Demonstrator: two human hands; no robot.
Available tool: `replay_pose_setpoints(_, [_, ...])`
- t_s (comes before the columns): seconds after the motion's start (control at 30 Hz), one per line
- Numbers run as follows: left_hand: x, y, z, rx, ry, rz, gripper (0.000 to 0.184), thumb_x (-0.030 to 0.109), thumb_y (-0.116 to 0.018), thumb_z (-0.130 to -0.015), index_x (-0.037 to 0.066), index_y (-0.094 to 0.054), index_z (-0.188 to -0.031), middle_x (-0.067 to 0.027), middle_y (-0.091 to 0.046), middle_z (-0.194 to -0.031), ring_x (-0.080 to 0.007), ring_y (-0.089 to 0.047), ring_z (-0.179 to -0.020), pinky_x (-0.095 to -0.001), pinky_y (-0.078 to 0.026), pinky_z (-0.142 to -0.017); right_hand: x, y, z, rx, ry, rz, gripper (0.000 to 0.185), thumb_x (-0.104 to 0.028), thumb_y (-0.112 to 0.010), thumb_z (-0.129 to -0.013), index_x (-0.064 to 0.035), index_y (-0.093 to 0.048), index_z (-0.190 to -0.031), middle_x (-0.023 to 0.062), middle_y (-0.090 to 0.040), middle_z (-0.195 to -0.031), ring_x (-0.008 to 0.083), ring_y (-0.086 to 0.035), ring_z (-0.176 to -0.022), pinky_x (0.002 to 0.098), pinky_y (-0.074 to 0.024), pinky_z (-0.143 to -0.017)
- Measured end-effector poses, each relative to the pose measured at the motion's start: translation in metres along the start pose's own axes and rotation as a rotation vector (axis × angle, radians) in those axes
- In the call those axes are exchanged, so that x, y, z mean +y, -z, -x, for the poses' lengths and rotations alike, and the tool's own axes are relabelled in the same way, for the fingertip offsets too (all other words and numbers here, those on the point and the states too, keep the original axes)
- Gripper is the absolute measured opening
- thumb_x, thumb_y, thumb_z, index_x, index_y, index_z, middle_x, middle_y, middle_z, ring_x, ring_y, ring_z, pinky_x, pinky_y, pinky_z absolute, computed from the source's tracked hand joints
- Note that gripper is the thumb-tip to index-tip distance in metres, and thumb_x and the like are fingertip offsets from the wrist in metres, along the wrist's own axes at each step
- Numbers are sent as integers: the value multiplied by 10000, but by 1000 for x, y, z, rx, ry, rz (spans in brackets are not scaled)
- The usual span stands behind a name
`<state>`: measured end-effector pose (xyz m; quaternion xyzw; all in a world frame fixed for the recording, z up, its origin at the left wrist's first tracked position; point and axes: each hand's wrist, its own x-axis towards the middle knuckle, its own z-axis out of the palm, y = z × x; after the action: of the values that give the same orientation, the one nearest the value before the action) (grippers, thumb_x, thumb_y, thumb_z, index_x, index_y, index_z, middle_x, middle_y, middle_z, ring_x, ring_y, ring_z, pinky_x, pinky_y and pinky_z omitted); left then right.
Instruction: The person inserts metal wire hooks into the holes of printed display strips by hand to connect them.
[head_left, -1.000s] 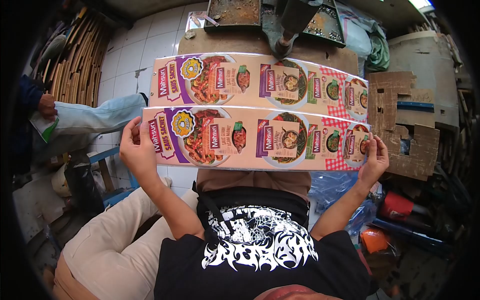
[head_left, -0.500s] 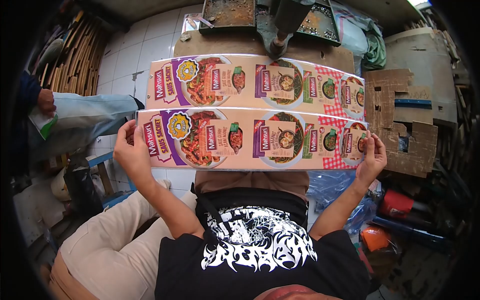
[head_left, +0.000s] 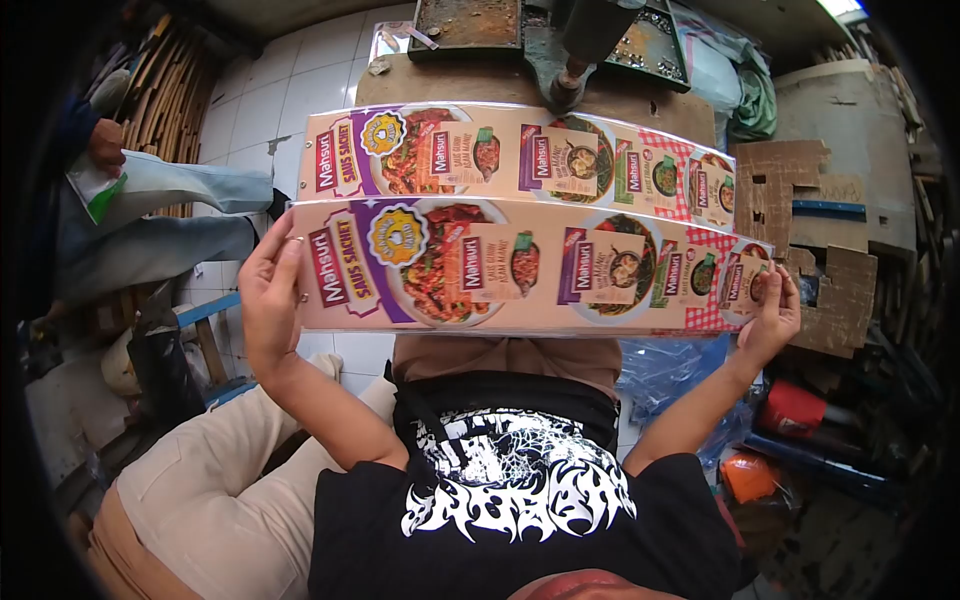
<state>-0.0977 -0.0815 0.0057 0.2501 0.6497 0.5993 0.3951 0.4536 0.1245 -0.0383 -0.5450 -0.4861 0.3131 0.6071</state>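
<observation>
Workshop, white tiled floor (head_left: 310,80). Nearest: left hand (head_left: 268,310) pinches one end of a long front panel (head_left: 540,317), thumb on the printed face; right hand (head_left: 775,320) grasps the other end likewise. Panel held above the lap, in front of a matching rear panel (head_left: 506,150) and partly overlapping it in view. Step, as judged: two-handed holding; any shift would call for both ends supported. Both panels read "Mahsuri" and "SAUS SACHET"; smallest print illegible. Beyond: worktable (head_left: 395,92), dark machine (head_left: 600,35), tray (head_left: 468,53) of small bits.
</observation>
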Motion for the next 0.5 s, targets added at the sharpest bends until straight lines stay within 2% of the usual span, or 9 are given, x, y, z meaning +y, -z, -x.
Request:
replay_pose_setpoints(0.03, [3,-11,0,2,-2,1,474,65,-585,-951,-49,-456,-1393,-177,-615,-1222,-137,-634,-975,-241,-511,-850,-1,4,-10,29,19,11,193,-44,-657,-924,61,-636,-1086,133,-691,-1026,150,-676,-874,237,-541,-808])
replay_pose_setpoints(0.1, [12,-48,5,-241,-76,110,622,37,-554,-947,-17,-270,-1498,-213,-577,-1291,-206,-614,-1108,-325,-498,-943,4,19,-34,87,16,3,192,-41,-654,-924,62,-631,-1085,141,-689,-1018,159,-679,-880,241,-551,-797])
replay_pose_setpoints(0.13, [10,-56,5,-242,-78,112,622,37,-554,-947,-17,-270,-1498,-213,-577,-1291,-206,-614,-1108,-325,-498,-943,9,31,-48,132,19,-12,192,-41,-657,-922,62,-630,-1082,142,-690,-1008,162,-680,-881,244,-557,-790])
replay_pose_setpoints(0.2, [4,-70,6,-407,3,361,712,13,-532,-945,12,-133,-1535,-238,-517,-1362,-257,-579,-1186,-384,-447,-1031,12,48,-69,218,31,-23,195,-51,-667,-916,63,-628,-1069,146,-694,-980,178,-686,-881,261,-572,-774])
replay_pose_setpoints(0.23, [2,-81,8,-407,3,365,712,13,-532,-945,12,-133,-1535,-238,-517,-1362,-257,-579,-1186,-384,-447,-1031,8,47,-72,217,34,-21,195,-51,-667,-916,63,-628,-1069,146,-694,-980,178,-686,-881,261,-572,-774])
replay_pose_setpoints(0.3, [-3,-106,15,-438,33,491,715,12,-535,-946,20,-131,-1536,-247,-484,-1392,-279,-557,-1221,-410,-425,-1061,-7,36,-73,365,264,170,212,-73,-677,-914,64,-626,-1068,148,-697,-968,189,-689,-874,273,-576,-780])
replay_pose_setpoints(0.33, [-3,-121,21,-420,40,514,721,13,-538,-946,21,-124,-1536,-247,-484,-1392,-278,-555,-1225,-411,-435,-1052,-16,23,-69,386,295,132,253,-106,-683,-917,63,-617,-1094,145,-700,-936,193,-689,-852,279,-580,-773])
replay_pose_setpoints(0.37, [-3,-132,26,-402,48,538,727,14,-541,-946,23,-117,-1537,-247,-483,-1392,-278,-553,-1229,-413,-444,-1043,-26,10,-61,384,298,134,253,-106,-683,-917,63,-617,-1094,145,-700,-936,193,-689,-852,279,-580,-773])
replay_pose_setpoints(0.5, [-7,-150,30,-533,98,588,739,11,-496,-975,78,-38,-1550,-267,-520,-1338,-292,-586,-1186,-422,-481,-1008,-54,-48,-13,50,231,-40,246,-123,-662,-934,51,-599,-1097,143,-693,-856,192,-686,-757,311,-596,-717])
